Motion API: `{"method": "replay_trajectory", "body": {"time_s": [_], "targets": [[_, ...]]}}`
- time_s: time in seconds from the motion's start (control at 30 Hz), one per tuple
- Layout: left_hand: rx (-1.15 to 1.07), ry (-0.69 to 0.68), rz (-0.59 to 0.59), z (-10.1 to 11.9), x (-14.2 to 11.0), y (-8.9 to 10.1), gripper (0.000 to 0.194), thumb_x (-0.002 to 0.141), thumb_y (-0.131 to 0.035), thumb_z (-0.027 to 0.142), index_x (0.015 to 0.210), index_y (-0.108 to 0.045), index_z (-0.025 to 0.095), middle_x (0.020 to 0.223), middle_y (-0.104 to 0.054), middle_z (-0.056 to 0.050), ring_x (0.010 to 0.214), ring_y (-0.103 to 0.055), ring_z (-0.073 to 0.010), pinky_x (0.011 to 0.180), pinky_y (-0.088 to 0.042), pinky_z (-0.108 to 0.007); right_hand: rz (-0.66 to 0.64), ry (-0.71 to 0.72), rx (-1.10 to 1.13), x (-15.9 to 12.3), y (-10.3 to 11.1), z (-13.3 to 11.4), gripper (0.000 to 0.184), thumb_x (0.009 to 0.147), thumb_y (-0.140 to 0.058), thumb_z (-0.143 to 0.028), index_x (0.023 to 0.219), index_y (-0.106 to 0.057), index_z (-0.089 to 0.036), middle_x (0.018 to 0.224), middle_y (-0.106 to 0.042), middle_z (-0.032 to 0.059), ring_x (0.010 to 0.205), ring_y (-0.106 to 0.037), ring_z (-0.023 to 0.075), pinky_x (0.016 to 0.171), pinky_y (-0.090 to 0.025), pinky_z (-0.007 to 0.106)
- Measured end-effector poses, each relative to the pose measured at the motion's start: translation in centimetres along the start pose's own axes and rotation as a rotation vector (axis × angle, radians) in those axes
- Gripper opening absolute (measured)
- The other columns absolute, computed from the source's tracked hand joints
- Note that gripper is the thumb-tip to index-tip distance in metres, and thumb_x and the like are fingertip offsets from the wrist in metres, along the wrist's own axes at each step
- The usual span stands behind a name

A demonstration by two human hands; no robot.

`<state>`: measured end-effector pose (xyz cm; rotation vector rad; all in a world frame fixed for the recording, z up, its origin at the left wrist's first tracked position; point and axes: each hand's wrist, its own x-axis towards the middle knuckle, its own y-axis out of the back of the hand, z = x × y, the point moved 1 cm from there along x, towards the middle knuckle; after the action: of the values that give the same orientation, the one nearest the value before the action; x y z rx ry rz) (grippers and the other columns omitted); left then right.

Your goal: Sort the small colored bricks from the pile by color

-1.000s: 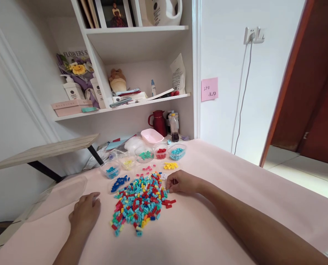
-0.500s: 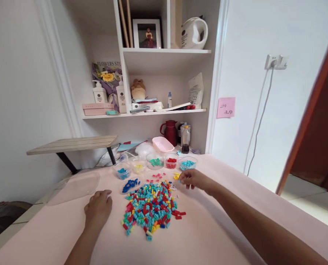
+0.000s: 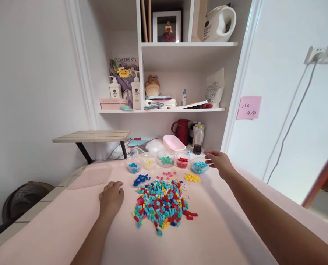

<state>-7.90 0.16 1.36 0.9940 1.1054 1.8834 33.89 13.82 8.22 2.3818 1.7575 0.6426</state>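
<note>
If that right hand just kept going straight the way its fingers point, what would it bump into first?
Probably the bowl of light blue bricks, beside the right hand in this view. The hand's height is unclear, so it might pass over.

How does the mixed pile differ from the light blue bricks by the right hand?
The mixed pile shows many colours; the light blue bricks look all one. The pile spreads loose on the table; the light blue bricks sit in a clear cup. Both are small bricks.
</note>
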Motion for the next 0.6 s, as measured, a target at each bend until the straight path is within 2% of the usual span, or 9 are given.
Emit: {"method": "replay_trajectory", "body": {"time_s": [0.07,0.17,0.23,0.3,0.47,0.6], "targets": [[-0.004,0.000,0.000,0.1,-0.1,0.0,0.036,0.086,-0.034,0.025,0.109,-0.061,0.026,0.120,-0.057,-0.007,0.115,-0.047,-0.0252,0.096,-0.035,-0.046,-0.099,0.012,0.083,-1.7,-0.6,-0.3,0.030,0.081,-0.054,-0.037,0.101,-0.063,-0.016,0.088,-0.066,0.0083,0.063,-0.063,0.0127,0.052,-0.046,0.022],[-0.006,-0.001,0.001,0.2,-0.3,0.0,0.036,0.086,-0.033,0.024,0.109,-0.061,0.026,0.120,-0.057,-0.007,0.116,-0.047,-0.0250,0.096,-0.035,-0.046,-0.486,0.040,0.216,-5.2,-1.8,-0.7,0.030,0.078,-0.060,-0.040,0.096,-0.065,-0.017,0.076,-0.061,0.0025,0.055,-0.055,0.0094,0.049,-0.042,0.022],[-0.001,-0.003,0.004,0.2,-0.3,0.0,0.036,0.086,-0.034,0.024,0.108,-0.061,0.026,0.120,-0.057,-0.007,0.116,-0.048,-0.0248,0.096,-0.034,-0.045,-0.751,0.057,0.161,-7.6,-2.6,-0.6,0.027,0.076,-0.062,-0.038,0.093,-0.065,-0.018,0.074,-0.059,0.0008,0.054,-0.052,0.0089,0.049,-0.040,0.022],[0.009,-0.003,0.005,0.2,-0.3,0.0,0.036,0.085,-0.034,0.024,0.108,-0.061,0.026,0.119,-0.057,-0.007,0.115,-0.048,-0.0249,0.096,-0.035,-0.045,-0.929,0.100,0.049,-9.4,-3.1,-0.3,0.026,0.074,-0.064,-0.035,0.094,-0.066,-0.019,0.074,-0.057,-0.0002,0.056,-0.050,0.0095,0.051,-0.041,0.022],[0.028,0.002,0.006,0.2,-0.1,0.0,0.038,0.085,-0.032,0.024,0.109,-0.061,0.026,0.119,-0.057,-0.008,0.115,-0.048,-0.0264,0.095,-0.035,-0.046,-1.058,0.239,-0.169,-10.9,-2.9,0.0,0.027,0.071,-0.066,-0.026,0.097,-0.064,-0.020,0.077,-0.056,-0.0015,0.065,-0.050,0.0117,0.060,-0.042,0.023],[0.030,0.001,0.002,0.1,0.0,0.0,0.038,0.085,-0.031,0.025,0.109,-0.061,0.026,0.119,-0.057,-0.007,0.115,-0.048,-0.0262,0.095,-0.035,-0.045,-1.108,0.301,-0.307,-11.5,-2.4,-0.2,0.044,0.061,-0.074,-0.027,0.101,-0.057,-0.023,0.079,-0.053,-0.0038,0.068,-0.049,0.0119,0.058,-0.039,0.021]]}}
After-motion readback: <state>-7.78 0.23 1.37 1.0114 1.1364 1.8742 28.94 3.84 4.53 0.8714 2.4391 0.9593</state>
